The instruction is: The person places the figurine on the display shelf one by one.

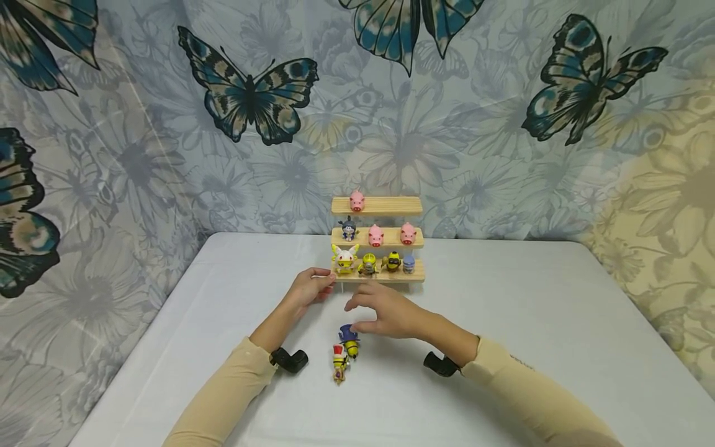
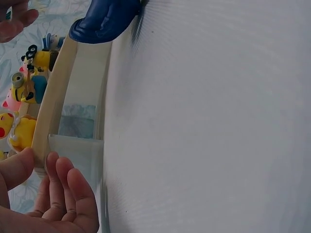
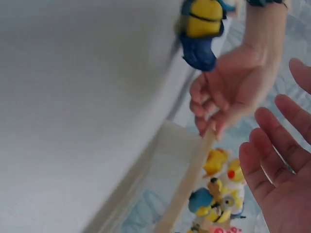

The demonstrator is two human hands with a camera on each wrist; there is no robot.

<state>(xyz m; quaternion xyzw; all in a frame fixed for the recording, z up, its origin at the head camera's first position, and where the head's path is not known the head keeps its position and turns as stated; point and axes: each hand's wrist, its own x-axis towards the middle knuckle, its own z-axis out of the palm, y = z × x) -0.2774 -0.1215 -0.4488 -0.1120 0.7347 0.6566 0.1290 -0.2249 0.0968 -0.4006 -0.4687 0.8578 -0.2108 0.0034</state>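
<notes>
On the white tabletop [image 1: 503, 323] stands a three-tier wooden shelf [image 1: 377, 239] filled with small figures. The left hand [image 1: 309, 288] pinches the shelf's bottom-left corner, steadying it. The right hand [image 1: 385, 313] hovers with relaxed fingers, holding nothing, just above the blue-hatted figure [image 1: 349, 341]. Beside it lies a red-topped figure [image 1: 338, 363]. The step looks like reaching; next comes lowering and pinching the blue-hatted figure.
</notes>
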